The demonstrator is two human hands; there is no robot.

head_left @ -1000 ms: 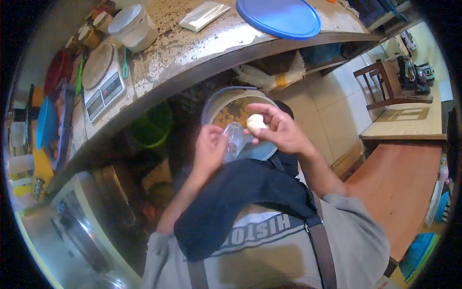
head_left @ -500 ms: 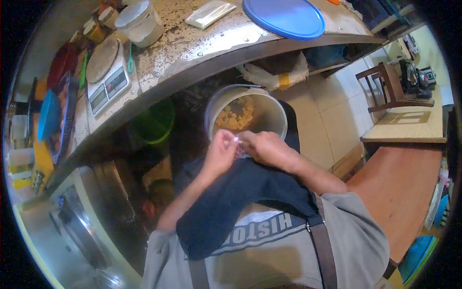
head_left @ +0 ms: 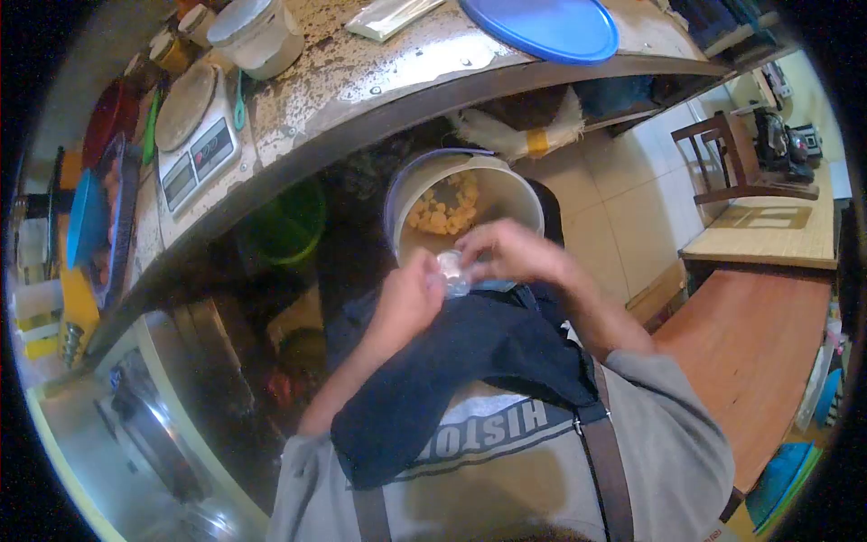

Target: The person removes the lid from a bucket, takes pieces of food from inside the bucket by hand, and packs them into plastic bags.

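A small clear plastic bag with something pale in its mouth is between my hands, above the lap. My left hand pinches the bag's left side. On its other side my right hand has its fingers curled at the bag's opening, touching it; the fingertips are partly blurred. Just beyond my hands stands a white bucket, tilted toward me, with orange-yellow lumps inside. A dark cloth lies over the lap.
A worn counter runs across the top, with a kitchen scale, a lidded tub and a blue lid. A green basin sits below it. A wooden bench stands at the right.
The pale ball in my right hand has gone to the bag between my hands. My right hand has moved left and down, then back slightly from the bag. More of the bucket's inside shows.
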